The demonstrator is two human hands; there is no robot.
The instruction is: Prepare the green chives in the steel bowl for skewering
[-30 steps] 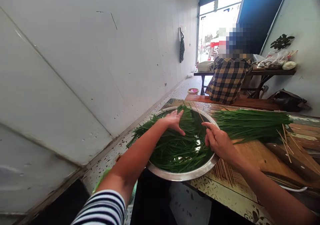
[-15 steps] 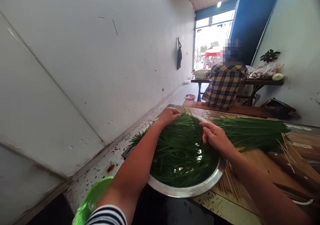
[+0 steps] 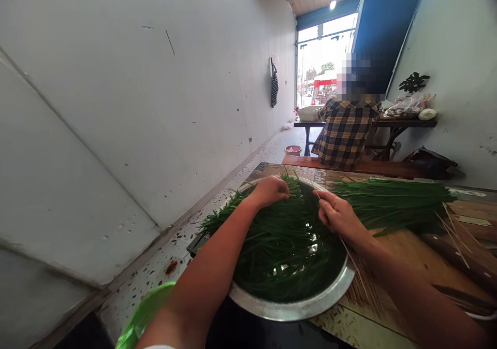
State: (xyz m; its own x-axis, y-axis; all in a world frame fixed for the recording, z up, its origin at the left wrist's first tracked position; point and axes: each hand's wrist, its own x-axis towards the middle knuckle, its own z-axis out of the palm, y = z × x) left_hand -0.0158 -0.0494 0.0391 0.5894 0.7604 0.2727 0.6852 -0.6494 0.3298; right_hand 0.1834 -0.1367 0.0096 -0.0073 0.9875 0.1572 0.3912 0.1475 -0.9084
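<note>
A wide metal bowl (image 3: 289,313) holds long green garlic chives (image 3: 267,235) in water that catches the light. Over its far side, my left hand (image 3: 272,191) is closed, thumb and fingertips pinched at the chives; the exact grip is partly hidden. My right hand (image 3: 337,214), above the bowl's right rim, grips a thin wooden skewer (image 3: 344,245), its upper tip poking out past the fingers toward the chives. More skewers (image 3: 365,289) lie beside the bowl under my right forearm. A thick bunch of chives (image 3: 396,199) rests on the table to the right.
A dark handle with rivets (image 3: 458,258) and loose skewers (image 3: 452,232) lie at the right on a wooden board (image 3: 407,256). A green bag (image 3: 145,315) is low on the left, near the white wall (image 3: 97,131). Ahead, a person in a plaid shirt (image 3: 347,131) sits facing away.
My left hand has moved right and slightly down, over the chives in the bowl. My right hand stays near the rim with the skewer. The view has shifted slightly.
</note>
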